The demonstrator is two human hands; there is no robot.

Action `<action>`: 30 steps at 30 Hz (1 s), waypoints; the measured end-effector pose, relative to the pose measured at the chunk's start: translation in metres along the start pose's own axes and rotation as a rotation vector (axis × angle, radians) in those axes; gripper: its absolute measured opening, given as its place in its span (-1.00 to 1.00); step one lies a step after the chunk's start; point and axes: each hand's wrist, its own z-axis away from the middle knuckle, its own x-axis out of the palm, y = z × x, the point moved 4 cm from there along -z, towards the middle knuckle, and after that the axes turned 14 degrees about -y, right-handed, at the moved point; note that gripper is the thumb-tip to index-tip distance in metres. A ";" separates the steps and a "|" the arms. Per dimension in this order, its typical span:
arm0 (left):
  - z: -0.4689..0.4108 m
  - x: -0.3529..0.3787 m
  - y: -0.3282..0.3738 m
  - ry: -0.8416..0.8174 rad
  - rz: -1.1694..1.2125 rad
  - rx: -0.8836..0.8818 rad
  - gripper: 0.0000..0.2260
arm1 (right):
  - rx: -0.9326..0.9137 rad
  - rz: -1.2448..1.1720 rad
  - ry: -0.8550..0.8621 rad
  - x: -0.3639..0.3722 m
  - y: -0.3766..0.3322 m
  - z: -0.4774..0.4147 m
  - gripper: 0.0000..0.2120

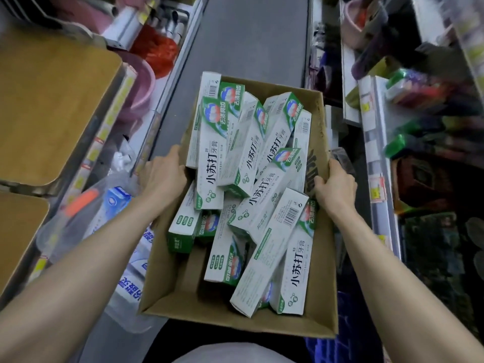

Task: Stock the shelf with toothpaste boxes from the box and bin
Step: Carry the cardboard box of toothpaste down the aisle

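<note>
Beyond the cardboard box (183, 289), floor (251, 43) runs open at twelve o'clock. Shelves (372, 142) crowd three; a clear bin (125, 315) blocks nine.

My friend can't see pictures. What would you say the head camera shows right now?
A person's left hand and right hand grip the side walls of an open brown cardboard box, seen from above. White-and-green toothpaste boxes lie jumbled inside it. Stocked shop shelves line a grey aisle floor on both sides.
</note>
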 end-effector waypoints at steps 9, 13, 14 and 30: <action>-0.108 -0.049 0.035 0.061 0.027 -0.041 -0.65 | -0.041 0.014 -0.012 -0.035 -0.047 -0.131 -0.65; -0.169 -0.051 0.047 0.075 0.022 -0.094 -0.62 | -0.109 -0.004 -0.038 -0.041 -0.063 -0.210 -0.72; -0.186 -0.050 0.052 0.079 0.022 -0.122 -0.62 | -0.140 -0.002 -0.059 -0.040 -0.069 -0.237 -0.73; -0.416 -0.092 0.134 0.113 0.055 -0.259 -0.70 | -0.242 0.045 -0.128 -0.090 -0.133 -0.522 -0.74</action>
